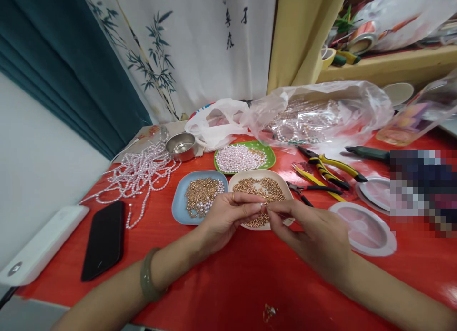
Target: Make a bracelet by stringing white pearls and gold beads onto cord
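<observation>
Over the cream plate of gold beads, my left hand pinches with thumb and forefinger. My right hand meets it there, thumb and forefinger also pressed together. A tiny pale glint shows between the fingertips, too small to name. Left of them, a blue plate holds gold pieces and some pearl beads. Behind is a green plate heaped with pinkish-white pearls. A bangle circles my left wrist.
Strands of pearls and a metal bowl sit at the left, above a black phone. At the right are yellow-black pliers and a round plastic case. A clear bag of beads lies behind. Tiny scraps lie in front.
</observation>
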### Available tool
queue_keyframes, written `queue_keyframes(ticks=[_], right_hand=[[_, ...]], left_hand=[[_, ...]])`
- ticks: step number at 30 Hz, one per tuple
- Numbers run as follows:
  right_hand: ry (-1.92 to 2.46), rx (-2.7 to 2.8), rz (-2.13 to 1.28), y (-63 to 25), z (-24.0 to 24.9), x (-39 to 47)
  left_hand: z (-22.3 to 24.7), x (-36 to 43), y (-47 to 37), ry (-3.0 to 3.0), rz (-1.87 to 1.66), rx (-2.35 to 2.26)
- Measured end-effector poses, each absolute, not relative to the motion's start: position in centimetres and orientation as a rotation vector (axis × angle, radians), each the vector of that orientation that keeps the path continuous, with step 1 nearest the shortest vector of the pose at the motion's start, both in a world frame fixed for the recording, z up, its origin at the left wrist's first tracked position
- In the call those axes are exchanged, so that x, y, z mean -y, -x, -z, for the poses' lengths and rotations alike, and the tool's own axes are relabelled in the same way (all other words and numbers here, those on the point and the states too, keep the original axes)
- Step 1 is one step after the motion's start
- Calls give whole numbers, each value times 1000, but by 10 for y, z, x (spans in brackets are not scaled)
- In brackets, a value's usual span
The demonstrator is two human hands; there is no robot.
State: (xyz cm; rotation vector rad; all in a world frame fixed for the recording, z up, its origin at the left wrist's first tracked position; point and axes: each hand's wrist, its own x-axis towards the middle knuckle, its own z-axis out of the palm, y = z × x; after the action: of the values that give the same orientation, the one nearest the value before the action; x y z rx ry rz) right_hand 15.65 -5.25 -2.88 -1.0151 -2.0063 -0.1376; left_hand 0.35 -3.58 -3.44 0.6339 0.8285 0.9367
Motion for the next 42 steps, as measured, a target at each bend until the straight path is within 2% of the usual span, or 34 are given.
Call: queue_keyframes(ticks=[25, 42], right_hand=[[1019, 2029, 174, -157, 30, 53], [1031, 1964, -6, -153, 32, 50]], left_hand=[[36, 37, -4, -680, -966, -858], [40, 38, -4, -661, -1011, -807]])
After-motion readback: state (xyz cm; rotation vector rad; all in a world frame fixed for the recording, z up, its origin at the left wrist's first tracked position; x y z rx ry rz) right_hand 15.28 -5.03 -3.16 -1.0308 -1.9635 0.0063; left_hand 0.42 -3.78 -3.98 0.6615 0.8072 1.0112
